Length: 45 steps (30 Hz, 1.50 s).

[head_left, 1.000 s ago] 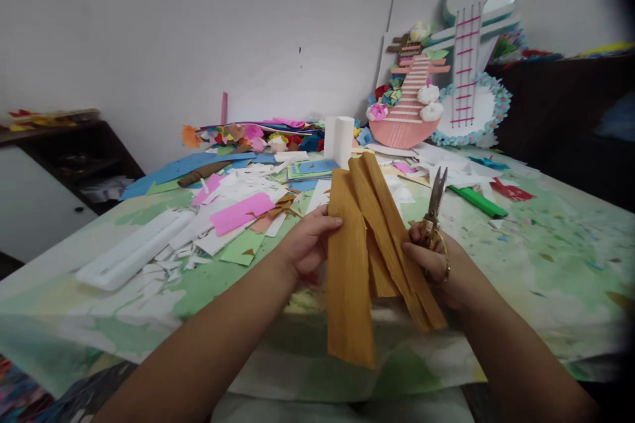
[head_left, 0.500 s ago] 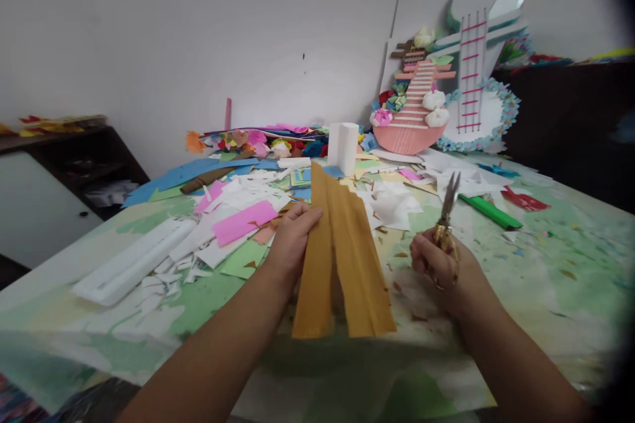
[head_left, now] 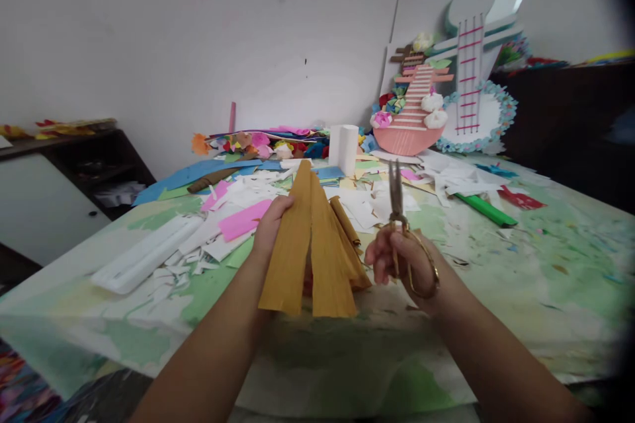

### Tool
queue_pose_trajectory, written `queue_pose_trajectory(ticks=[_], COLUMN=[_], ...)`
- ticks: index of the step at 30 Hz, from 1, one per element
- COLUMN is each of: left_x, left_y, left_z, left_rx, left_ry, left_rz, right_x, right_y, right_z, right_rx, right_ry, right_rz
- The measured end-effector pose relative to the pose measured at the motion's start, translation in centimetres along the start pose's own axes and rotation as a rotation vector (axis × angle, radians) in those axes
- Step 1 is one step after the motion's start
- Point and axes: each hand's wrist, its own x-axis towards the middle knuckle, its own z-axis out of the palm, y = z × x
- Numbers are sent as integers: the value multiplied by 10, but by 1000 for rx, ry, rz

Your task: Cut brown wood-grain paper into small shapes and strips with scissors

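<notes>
My left hand [head_left: 268,228] grips folded strips of mustard-brown crepe paper [head_left: 310,244], held upright above the table so they fan downward over my wrist. Most of that hand's fingers are hidden behind the paper. My right hand [head_left: 401,264] is closed on gold-handled scissors [head_left: 399,211], blades together and pointing up, just right of the paper and not touching it.
The green-stained table [head_left: 520,264] is littered with white, pink and blue paper scraps [head_left: 233,205]. A white roll [head_left: 343,145] stands behind the strips. A green marker [head_left: 483,209] lies to the right. A pink paper guitar model [head_left: 417,112] leans on the wall. A dark cabinet [head_left: 59,165] stands left.
My right hand let go of the paper strips, swung out with the scissors, then came back close to them. The left hand gathered the strips into a tighter bundle and shifted left.
</notes>
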Motion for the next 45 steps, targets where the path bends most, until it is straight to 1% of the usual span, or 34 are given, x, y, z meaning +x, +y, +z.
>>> queue_pose_trajectory(ticks=[3, 6, 8, 11, 13, 16, 20, 23, 25, 28, 31, 33, 35, 38, 41, 45], left_x=[-4, -15, -24, -36, -43, -52, -63, -72, -80, -92, -103, -109, -114, -119, -121, -124], left_y=[-1, -6, -9, -11, -10, -4, 4, 5, 4, 3, 3, 1, -2, -10, -15, -15], left_z=[-11, -20, -25, -31, -35, -42, -53, -61, -66, -76, -85, -89, -91, -90, -88, -86], left_rx=[74, 62, 41, 29, 11, -11, 26, 39, 38, 54, 94, 120, 143, 181, 245, 264], left_ry=[50, 97, 122, 137, 150, 151, 147, 219, 263, 295, 336, 363, 378, 343, 317, 325], left_rz=[19, 117, 157, 133, 104, 58, -10, -60, -54, -23, -23, -41, -61, -48, -12, -27], right_x=[-9, -18, -22, -22, -19, -15, -18, -24, -28, -32, -34, -34, -35, -37, -39, -42], right_y=[-1, 2, 8, 18, 24, 28, 30, 35, 40, 46, 46, 45, 44, 46, 51, 54], right_z=[12, 25, 35, 50, 60, 75, 91, 98, 101, 105, 112, 117, 121, 125, 123, 120], right_rx=[294, 430, 453, 419, 368, 266, 210, 220, 234, 253, 253, 231, 193, 147, 147, 188], right_ry=[-174, -311, -389, -453, -447, -417, -414, -442, -464, -506, -551, -551, -542, -542, -533, -503], right_rz=[260, 477, 580, 736, 814, 891, 944, 975, 1000, 1019, 1018, 1001, 990, 971, 947, 929])
